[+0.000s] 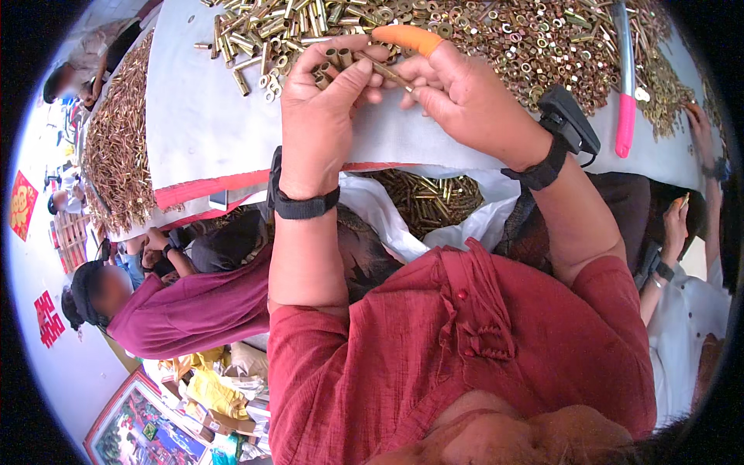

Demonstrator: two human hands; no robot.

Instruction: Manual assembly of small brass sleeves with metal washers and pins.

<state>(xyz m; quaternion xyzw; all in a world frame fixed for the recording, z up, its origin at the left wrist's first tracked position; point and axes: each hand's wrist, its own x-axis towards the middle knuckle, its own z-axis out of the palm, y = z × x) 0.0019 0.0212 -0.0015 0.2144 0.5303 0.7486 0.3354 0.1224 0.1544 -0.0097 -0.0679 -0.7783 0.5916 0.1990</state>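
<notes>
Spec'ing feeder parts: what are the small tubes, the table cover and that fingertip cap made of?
Tubes: likely brass or brass-plated metal, shiny yellow glints. Table cover: looks like matte grey-white fabric or felt, no gloss. Fingertip cap on the right hand: probably rubber, smooth orange.

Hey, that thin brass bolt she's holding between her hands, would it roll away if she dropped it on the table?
Probably. The bolt looks round and smooth, so it could roll on the white cloth. It looks stiff, unlikely to bend. The heaped nuts nearby might stop it.
</notes>
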